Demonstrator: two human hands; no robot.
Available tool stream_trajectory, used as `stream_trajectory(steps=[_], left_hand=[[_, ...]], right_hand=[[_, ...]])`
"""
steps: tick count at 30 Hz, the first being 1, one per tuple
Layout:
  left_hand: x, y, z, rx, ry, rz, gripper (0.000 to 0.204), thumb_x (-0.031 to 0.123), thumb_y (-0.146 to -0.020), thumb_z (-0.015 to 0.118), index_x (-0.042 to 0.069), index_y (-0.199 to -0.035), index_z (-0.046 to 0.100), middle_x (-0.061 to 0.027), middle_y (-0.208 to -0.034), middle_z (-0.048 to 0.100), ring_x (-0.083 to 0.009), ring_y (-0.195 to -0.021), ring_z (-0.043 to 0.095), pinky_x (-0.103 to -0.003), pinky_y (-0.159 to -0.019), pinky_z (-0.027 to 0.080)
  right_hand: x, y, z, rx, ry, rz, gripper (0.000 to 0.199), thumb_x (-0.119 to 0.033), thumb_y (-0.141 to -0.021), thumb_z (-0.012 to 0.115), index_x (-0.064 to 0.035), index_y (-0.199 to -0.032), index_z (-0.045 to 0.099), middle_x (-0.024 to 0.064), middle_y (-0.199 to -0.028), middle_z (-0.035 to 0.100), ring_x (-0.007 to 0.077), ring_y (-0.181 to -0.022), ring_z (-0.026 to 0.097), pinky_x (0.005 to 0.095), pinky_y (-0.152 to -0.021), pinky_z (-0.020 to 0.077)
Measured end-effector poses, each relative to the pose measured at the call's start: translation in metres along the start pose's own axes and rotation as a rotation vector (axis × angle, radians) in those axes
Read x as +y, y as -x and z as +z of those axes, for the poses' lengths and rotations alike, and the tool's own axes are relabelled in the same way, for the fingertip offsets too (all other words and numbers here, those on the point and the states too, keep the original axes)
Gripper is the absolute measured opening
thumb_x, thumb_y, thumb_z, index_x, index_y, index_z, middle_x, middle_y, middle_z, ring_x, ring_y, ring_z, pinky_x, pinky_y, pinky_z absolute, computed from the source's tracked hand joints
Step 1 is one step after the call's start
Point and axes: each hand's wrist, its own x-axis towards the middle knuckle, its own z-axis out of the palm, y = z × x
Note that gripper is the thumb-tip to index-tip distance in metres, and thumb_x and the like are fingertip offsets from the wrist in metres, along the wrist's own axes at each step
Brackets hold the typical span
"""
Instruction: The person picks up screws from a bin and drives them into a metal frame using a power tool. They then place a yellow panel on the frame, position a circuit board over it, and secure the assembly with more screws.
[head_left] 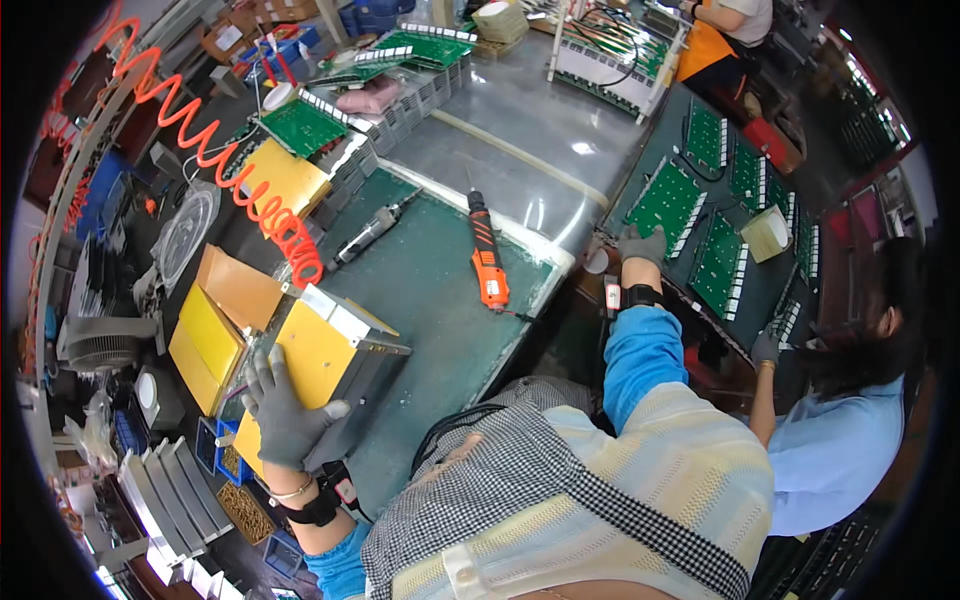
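My left hand (285,412), in a grey glove, lies with spread fingers on a yellow-faced metal box (312,350) at the left of the green-topped bench. My right hand (642,245), gloved too, reaches out to the edge of the right-hand table. Its fingers are apart at the near corner of a green circuit board (668,203); whether they touch it is unclear. An orange and black electric screwdriver (487,255) lies on the bench between my hands. Left of it is a silver and black tool (370,236), shaped like an air screwdriver.
An orange coiled hose (215,150) hangs over the left side. Yellow panels (205,350) and bins of screws (245,512) stand beside my left arm. More circuit boards (718,265) cover the right table, where a co-worker in blue (835,440) sits. A rack (610,65) stands behind.
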Motion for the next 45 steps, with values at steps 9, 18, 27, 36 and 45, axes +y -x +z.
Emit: stream_trajectory(steps=[9, 18, 27, 36, 45], left_hand=[[0.011, 0.009, -0.003, -0.122, -0.086, -0.132, 0.126, 0.077, -0.043, 0.064, 0.006, -0.14, 0.025, -0.0178, -0.142, 0.029, -0.0398, -0.129, 0.029, -0.053, -0.105, 0.02], [-0.002, 0.007, -0.003, 0.128, 0.472, 0.04, 0.105, 0.077, -0.065, 0.051, 0.002, -0.135, 0.033, -0.0249, -0.14, 0.029, -0.0401, -0.131, 0.026, -0.048, -0.105, 0.022], [-0.006, -0.003, 0.006, 0.011, 0.345, 0.041, 0.099, 0.076, -0.069, 0.049, -0.002, -0.129, 0.039, -0.0249, -0.136, 0.034, -0.0414, -0.129, 0.028, -0.049, -0.105, 0.023], [0.016, -0.003, -0.021, 0.361, 0.622, -0.12, 0.046, 0.016, -0.082, 0.057, -0.004, -0.122, 0.047, -0.0183, -0.127, 0.048, -0.0298, -0.12, 0.044, -0.035, -0.1, 0.031], [0.015, -0.02, -0.064, 0.057, 2.024, -0.118, 0.058, 0.04, -0.093, 0.045, -0.003, -0.131, 0.037, -0.0185, -0.12, 0.053, -0.0275, -0.109, 0.055, -0.035, -0.089, 0.049]], right_hand=[[-0.013, -0.035, 0.005, -0.277, 0.097, -0.125, 0.012, -0.026, -0.085, 0.057, -0.0142, -0.085, 0.053, -0.0007, -0.062, 0.049, 0.0122, -0.054, 0.048, 0.0275, -0.046, 0.0388], [-0.058, 0.03, 0.018, -0.464, 0.183, -0.429, 0.009, -0.008, -0.079, 0.057, -0.0094, -0.088, 0.056, 0.0019, -0.074, 0.055, 0.0119, -0.052, 0.048, 0.0227, -0.041, 0.0353], [-0.034, -0.028, -0.006, -0.721, 0.137, 0.039, 0.015, -0.009, -0.08, 0.059, -0.0097, -0.095, 0.055, 0.002, -0.083, 0.059, 0.0114, -0.057, 0.048, 0.022, -0.047, 0.0381], [0.001, 0.114, 0.034, -1.177, 0.239, 0.304, 0.044, -0.01, -0.075, 0.059, 0.0004, -0.117, 0.051, 0.0131, -0.111, 0.059, 0.0244, -0.099, 0.06, 0.0353, -0.087, 0.0501], [0.026, 0.217, 0.054, -1.385, 0.294, 0.753, 0.057, -0.008, -0.075, 0.056, 0.0084, -0.126, 0.039, 0.0255, -0.118, 0.053, 0.0354, -0.099, 0.06, 0.0426, -0.083, 0.0549]])
